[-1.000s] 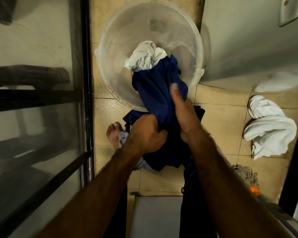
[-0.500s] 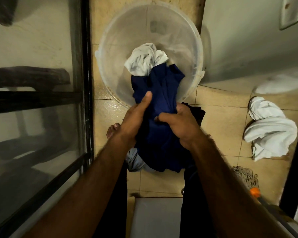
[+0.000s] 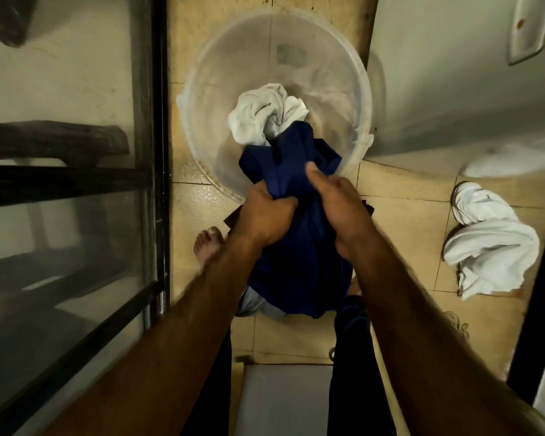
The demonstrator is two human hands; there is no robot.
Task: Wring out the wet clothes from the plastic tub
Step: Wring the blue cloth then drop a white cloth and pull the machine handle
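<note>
Both hands clamp a dark blue wet cloth (image 3: 299, 247).
Left hand (image 3: 265, 217) and right hand (image 3: 340, 209) grip it side by side above the round translucent plastic tub (image 3: 202, 99), beside a crumpled white garment (image 3: 261, 116).

Home washing corner — tiled floor (image 3: 400, 221), plastic tub (image 3: 221, 89).

We see a glass door (image 3: 76, 215) in a black frame (image 3: 159, 152) filling the left of the frame. A yellowish tiled floor (image 3: 400, 221) runs down the middle, and a bare foot (image 3: 206, 247) stands on it left of centre. At the right a crumpled white cloth (image 3: 491, 247) lies on the tiles. A pale wall (image 3: 453, 89) takes the upper right, with a white plate (image 3: 529, 26) fixed to it. We make out frayed mop strands (image 3: 456, 325) at the lower right and a pale slab (image 3: 283, 401) at the bottom centre.
</note>
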